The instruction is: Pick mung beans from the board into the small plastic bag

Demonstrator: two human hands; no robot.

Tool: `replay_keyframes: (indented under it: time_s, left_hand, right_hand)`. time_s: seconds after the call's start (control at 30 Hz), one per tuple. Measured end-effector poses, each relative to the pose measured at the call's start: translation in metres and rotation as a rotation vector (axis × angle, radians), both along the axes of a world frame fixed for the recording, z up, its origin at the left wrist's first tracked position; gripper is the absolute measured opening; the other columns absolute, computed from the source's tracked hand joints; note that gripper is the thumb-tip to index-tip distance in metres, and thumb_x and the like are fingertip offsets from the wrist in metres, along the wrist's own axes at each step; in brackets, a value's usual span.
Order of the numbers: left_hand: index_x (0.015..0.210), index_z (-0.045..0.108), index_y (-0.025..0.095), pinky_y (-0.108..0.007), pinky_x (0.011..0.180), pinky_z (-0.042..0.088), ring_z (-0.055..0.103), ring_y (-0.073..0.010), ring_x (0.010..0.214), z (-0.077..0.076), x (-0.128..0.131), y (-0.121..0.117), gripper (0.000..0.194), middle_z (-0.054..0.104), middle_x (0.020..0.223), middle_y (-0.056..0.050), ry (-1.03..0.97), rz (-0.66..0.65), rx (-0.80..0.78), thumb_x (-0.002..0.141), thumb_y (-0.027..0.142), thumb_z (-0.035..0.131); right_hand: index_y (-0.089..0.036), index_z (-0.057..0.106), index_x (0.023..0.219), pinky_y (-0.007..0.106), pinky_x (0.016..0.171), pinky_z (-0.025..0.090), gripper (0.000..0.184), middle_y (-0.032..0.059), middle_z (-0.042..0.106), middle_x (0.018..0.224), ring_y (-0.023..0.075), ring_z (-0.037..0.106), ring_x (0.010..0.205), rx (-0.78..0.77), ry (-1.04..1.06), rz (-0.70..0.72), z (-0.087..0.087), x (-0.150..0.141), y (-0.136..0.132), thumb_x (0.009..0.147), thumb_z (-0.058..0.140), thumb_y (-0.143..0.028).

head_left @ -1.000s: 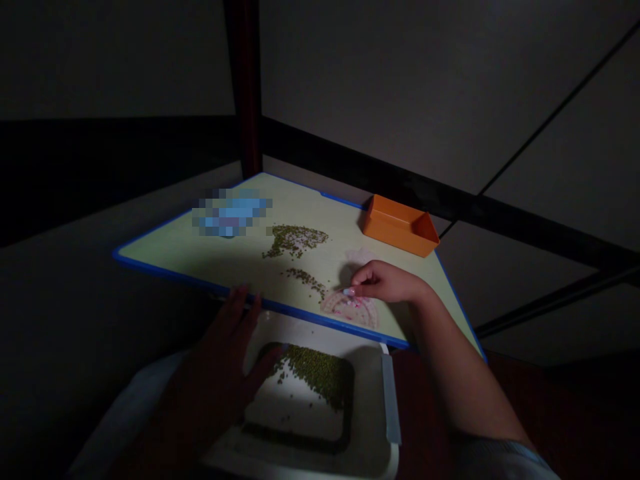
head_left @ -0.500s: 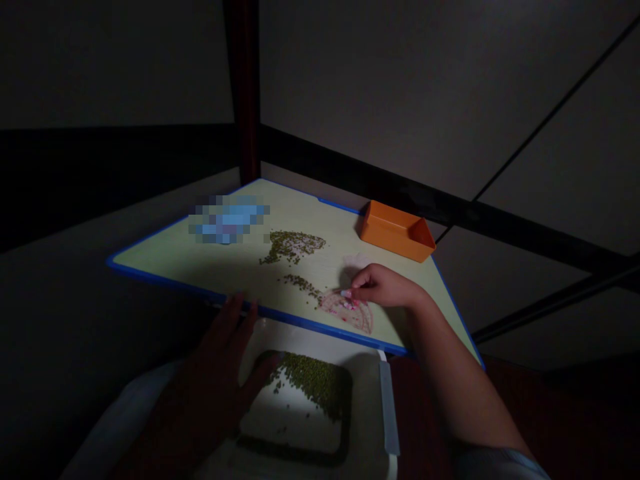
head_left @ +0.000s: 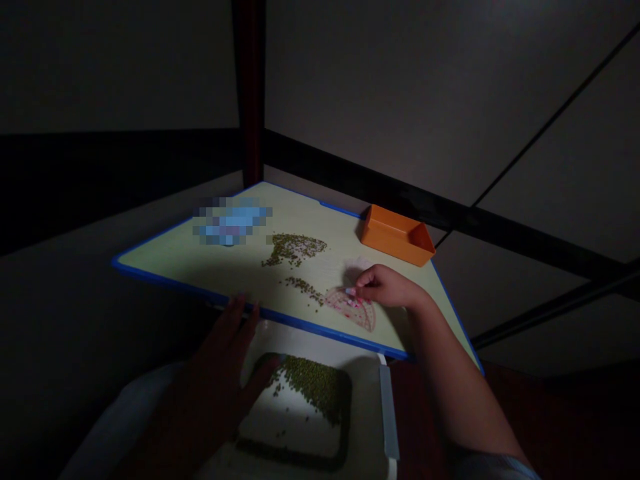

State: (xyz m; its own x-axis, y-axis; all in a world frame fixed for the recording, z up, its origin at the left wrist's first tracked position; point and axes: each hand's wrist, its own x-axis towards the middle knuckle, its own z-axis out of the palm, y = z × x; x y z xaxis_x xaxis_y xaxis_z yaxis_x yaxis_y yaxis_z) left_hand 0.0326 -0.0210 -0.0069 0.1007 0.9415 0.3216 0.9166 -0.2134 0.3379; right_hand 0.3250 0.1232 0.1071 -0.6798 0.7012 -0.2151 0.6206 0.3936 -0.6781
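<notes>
My right hand (head_left: 384,287) is closed in a pinch at the upper edge of a clear protractor (head_left: 361,316) with pink markings, which lies slantwise on the pale board (head_left: 175,257). Small green beans (head_left: 303,288) trail in a thin line up to the protractor's left side. Behind them spreads a larger patch of the same beans (head_left: 295,247). My left hand (head_left: 227,363) is open in shadow, its fingertips at the board's blue front edge and its thumb over a white container (head_left: 367,400). Green beans (head_left: 320,383) lie heaped inside that container.
An orange open box (head_left: 397,239) stands at the board's back right. At the back left is a blurred-out light blue object (head_left: 235,223). Walls and a dark red post (head_left: 254,93) close in behind the board. The room is dim.
My right hand stays pinched at the protractor, which has shifted only slightly. The view dips and sways a little. My left hand keeps its place, and the bean patches look the same.
</notes>
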Motion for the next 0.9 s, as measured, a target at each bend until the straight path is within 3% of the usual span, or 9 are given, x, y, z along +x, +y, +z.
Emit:
replay_keyframes:
  time_s: [0.47, 0.67, 0.9]
  left_hand:
    - [0.146, 0.033, 0.017, -0.049, 0.116, 0.031, 0.021, -0.0307, 0.148, 0.004, 0.0017, -0.0008, 0.08, 0.024, 0.161, -0.014, -0.033, 0.001, -0.013, 0.083, 0.065, 0.044]
    - [0.146, 0.034, 0.016, -0.05, 0.116, 0.031, 0.021, -0.0306, 0.148, 0.0068, 0.0027, -0.0019, 0.081, 0.022, 0.161, -0.015, -0.037, 0.017, -0.039, 0.083, 0.066, 0.043]
    - [0.148, 0.029, 0.019, -0.05, 0.116, 0.03, 0.02, -0.0297, 0.149, 0.0036, 0.0021, -0.0018, 0.079, 0.021, 0.162, -0.012, -0.031, 0.003, -0.002, 0.084, 0.063, 0.044]
  right_hand:
    - [-0.013, 0.059, 0.064, 0.024, 0.052, 0.023, 0.035, -0.0066, 0.035, 0.053, 0.0069, 0.027, 0.052, -0.096, 0.067, 0.027, -0.002, -0.0022, -0.002, 0.082, 0.058, -0.043]
    - [-0.013, 0.063, 0.066, 0.024, 0.054, 0.024, 0.027, -0.006, 0.038, 0.052, 0.0075, 0.03, 0.052, -0.02, -0.006, 0.016, -0.0005, -0.0049, -0.0027, 0.081, 0.055, -0.034]
    - [-0.014, 0.059, 0.063, 0.025, 0.055, 0.024, 0.028, -0.0051, 0.04, 0.053, 0.0081, 0.032, 0.053, 0.011, -0.005, -0.019, -0.0023, -0.0006, 0.0003, 0.079, 0.055, -0.037]
